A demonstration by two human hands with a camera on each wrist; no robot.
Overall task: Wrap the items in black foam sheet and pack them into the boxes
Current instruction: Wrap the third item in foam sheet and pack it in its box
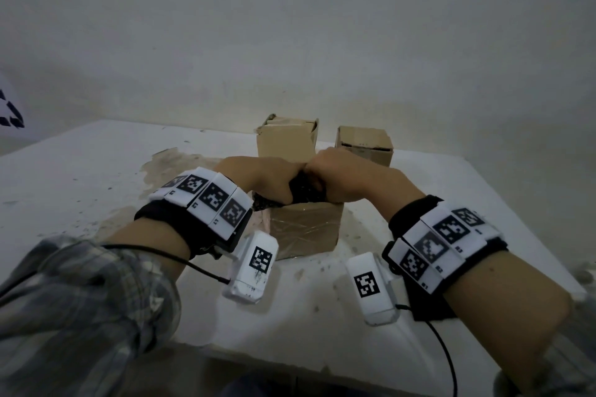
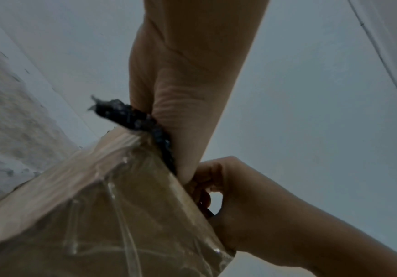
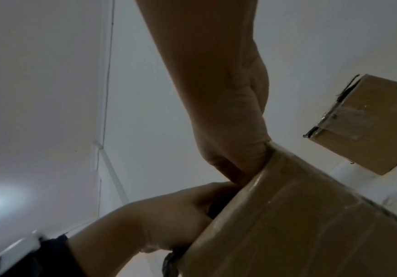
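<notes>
A tape-covered cardboard box (image 1: 306, 229) stands on the table right in front of me. A black foam bundle (image 1: 303, 192) sits in its open top; what it wraps is hidden. My left hand (image 1: 271, 184) grips the bundle from the left with curled fingers, and black foam (image 2: 131, 116) sticks out past that hand (image 2: 188, 93) over the box rim (image 2: 98, 206). My right hand (image 1: 335, 177) curls onto the bundle from the right, knuckles against the left hand. In the right wrist view the right hand (image 3: 228, 121) meets the box edge (image 3: 299, 215).
Two more cardboard boxes stand behind, one tall with flaps up (image 1: 285, 138) and one shorter (image 1: 364, 143). A dark flat piece (image 1: 432, 309) lies under my right wrist. The white table (image 1: 96, 171) is stained, and a wall rises close behind it.
</notes>
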